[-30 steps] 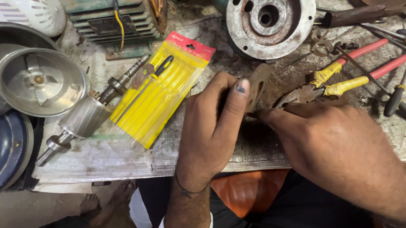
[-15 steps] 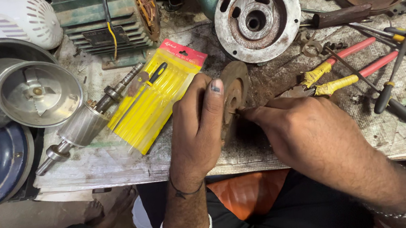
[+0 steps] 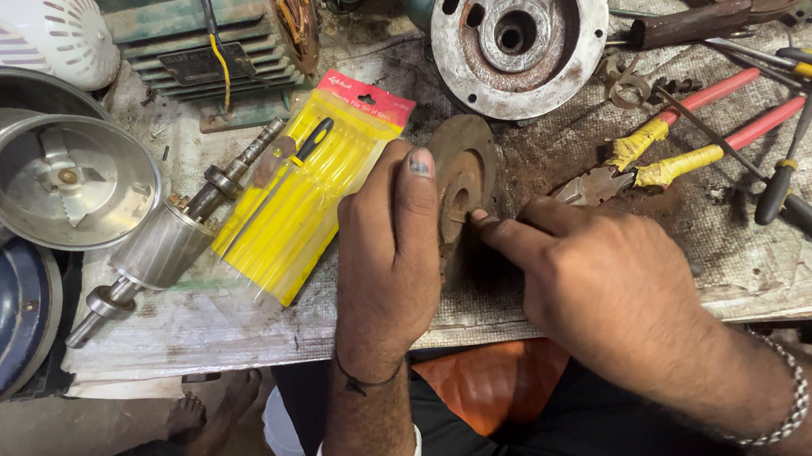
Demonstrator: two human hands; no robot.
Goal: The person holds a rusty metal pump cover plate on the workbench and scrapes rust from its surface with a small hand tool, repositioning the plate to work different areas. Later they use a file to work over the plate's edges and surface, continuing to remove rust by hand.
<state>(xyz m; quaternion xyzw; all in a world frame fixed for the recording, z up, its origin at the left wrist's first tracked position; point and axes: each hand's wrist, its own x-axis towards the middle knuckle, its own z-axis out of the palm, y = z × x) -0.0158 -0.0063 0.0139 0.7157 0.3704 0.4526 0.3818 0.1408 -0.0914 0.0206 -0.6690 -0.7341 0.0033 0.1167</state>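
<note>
The left hand [image 3: 383, 250] grips a rusty round metal disc [image 3: 465, 184], holding it on edge above the workbench [image 3: 752, 262], thumb up along its near face and fingers wrapped behind. The right hand [image 3: 597, 278] is partly curled, its index fingertip pressed at the disc's central hole; whether it pinches anything small there cannot be told. Half a second ago the disc sat a little lower and flatter between the hands; now it is tipped more upright and its face turns toward the right hand, which has closed in on the centre. A second ago the disc lay almost flat on the bench beneath both hands.

Just left of the left hand lies a yellow blister pack of small screwdrivers [image 3: 308, 203], and beyond it a motor rotor on its shaft [image 3: 162, 249]. A grey motor end cover [image 3: 518, 30] sits behind the disc. To the right, pliers with red and yellow handles [image 3: 679, 144] lie near the right hand, with dark-handled screwdrivers [image 3: 794, 187] farther out. A steel mixer jar [image 3: 69, 183] stands at the left edge.
</note>
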